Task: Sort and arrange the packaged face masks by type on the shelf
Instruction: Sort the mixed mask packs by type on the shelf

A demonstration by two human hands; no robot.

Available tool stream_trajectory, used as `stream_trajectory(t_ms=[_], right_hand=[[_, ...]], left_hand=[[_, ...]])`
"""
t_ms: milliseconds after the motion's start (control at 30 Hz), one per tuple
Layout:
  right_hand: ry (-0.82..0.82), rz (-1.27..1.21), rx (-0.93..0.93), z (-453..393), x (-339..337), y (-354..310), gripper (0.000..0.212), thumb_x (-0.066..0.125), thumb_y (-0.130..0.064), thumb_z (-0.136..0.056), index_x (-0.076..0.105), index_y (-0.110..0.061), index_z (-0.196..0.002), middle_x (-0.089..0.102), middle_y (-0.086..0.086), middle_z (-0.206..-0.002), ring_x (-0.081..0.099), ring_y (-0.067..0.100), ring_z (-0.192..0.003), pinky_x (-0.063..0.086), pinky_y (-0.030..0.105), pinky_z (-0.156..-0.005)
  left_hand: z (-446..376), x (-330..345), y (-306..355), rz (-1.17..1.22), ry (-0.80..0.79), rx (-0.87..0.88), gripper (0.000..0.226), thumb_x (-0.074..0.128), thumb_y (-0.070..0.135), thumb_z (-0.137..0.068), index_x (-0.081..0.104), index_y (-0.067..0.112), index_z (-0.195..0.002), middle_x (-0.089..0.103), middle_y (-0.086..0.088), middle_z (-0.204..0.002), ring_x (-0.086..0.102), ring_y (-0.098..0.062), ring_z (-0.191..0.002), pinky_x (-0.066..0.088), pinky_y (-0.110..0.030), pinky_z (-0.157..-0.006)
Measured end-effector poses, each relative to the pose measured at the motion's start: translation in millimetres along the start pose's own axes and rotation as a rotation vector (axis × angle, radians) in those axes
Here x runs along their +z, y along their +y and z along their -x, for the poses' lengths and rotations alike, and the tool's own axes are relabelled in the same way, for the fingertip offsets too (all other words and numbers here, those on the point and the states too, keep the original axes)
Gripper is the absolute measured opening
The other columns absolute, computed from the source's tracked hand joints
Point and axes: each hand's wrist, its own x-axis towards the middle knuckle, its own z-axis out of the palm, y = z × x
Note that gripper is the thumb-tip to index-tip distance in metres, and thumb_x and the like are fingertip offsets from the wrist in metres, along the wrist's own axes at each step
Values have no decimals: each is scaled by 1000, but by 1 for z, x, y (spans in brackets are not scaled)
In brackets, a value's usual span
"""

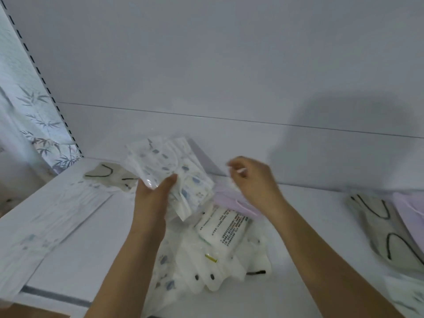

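The left hand point(152, 193) grips a bundle of patterned mask packets point(169, 171) above the white shelf point(96, 237). The right hand point(249, 177) hovers over a lilac packet point(226, 198) with fingers loosely curled (holding nothing), beside a heap of white packets point(220, 255).

a white shelf board point(91, 244) fills the lower part of the view, glossy enough to throw back pale reflections. behind it stands a plain white back panel point(206, 53), crossed by a thin horizontal seam point(252, 121). a soft grey shadow point(339, 125) lies on the panel at the right. at the left edge a slotted upright point(36, 67) runs on a slant, its dark slots in a row. beyond it hangs a pale curtain printed with bamboo leaves point(34, 125). the light is even and cool. a strip of brown floor point(27, 314) shows at the bottom left corner.
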Motion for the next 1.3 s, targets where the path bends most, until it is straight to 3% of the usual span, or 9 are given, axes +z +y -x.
stream_trajectory(t_ms=[100, 200, 367, 500, 700, 867, 967, 1133, 1300], right_hand=[[29, 530, 401, -13, -13, 56, 56, 69, -52, -84, 57, -8, -117, 63, 12, -116, 61, 31, -109, 48, 36, -88], [-70, 486, 495, -17, -6, 74, 58, 76, -54, -77, 56, -13, -113, 63, 8, -116, 60, 30, -112, 46, 35, -88], [198, 232, 396, -22, -21, 56, 8, 69, -15, -84, 63, -16, -89, 69, 6, -98, 64, 27, -99, 40, 23, -75], [617, -84, -141, 10, -43, -13, 15, 63, -8, -90, 53, -17, -96, 62, -11, -85, 58, -1, -77, 41, 10, -72], [-65, 166, -631, 54, 1, -28, 59, 52, 1, -79, 62, -28, -129, 61, -17, -131, 42, -4, -132, 27, 26, -115], [115, -190, -303, 71, -27, -22, 46, 60, -29, -95, 48, -34, -139, 44, -17, -148, 37, 4, -140, 32, 26, -113], [60, -568, 77, 71, -52, -23, 82, 74, -55, -75, 36, -32, -144, 53, -10, -140, 54, 15, -129, 48, 35, -103], [-52, -390, 53, 122, -93, -1, 81, 72, -28, -89, 22, -38, -152, 53, -17, -140, 53, 2, -126, 50, 27, -100], [436, -496, 215, 177, -131, 18, 63, 78, -13, -83, 48, -24, -136, 69, -16, -117, 66, 7, -110, 57, 36, -92]], left_hand=[[0, -9, 3, 31, 6, 15, 40, 70, 6, -91, 62, 18, -128, 75, -2, -116, 72, -24, -107, 55, -48, -98], [2, -8, 4, 55, -61, -14, 40, 71, 6, -91, 62, 16, -129, 74, -4, -119, 72, -26, -108, 53, -51, -101], [10, -9, 4, 80, -148, -44, 45, 71, 10, -92, 59, 14, -135, 72, -6, -124, 71, -27, -112, 52, -52, -102], [17, -3, 3, 82, -168, -26, 45, 71, 11, -91, 59, 14, -135, 72, -7, -124, 70, -28, -112, 51, -52, -102], [28, 9, 22, 167, -311, -174, 52, 63, 44, -91, 63, 11, -131, 71, -13, -124, 69, -27, -115, 56, -45, -97], [35, 18, 18, 86, -343, -71, 44, 71, 4, -89, 62, 12, -131, 74, -8, -120, 72, -28, -110, 55, -48, -98], [58, 40, 12, -84, -528, -47, 40, 75, 11, -88, 65, 19, -126, 76, 1, -115, 73, -14, -105, 59, -32, -89], [88, 88, -30, -695, -788, 71, 12, 72, 20, -91, 63, 26, -88, 64, 8, -83, 62, 5, -76, 43, -4, -63], [127, 129, -39, -624, -956, 192, 41, 81, 37, -82, 58, 37, -115, 66, 23, -102, 63, 5, -95, 46, -10, -77]])
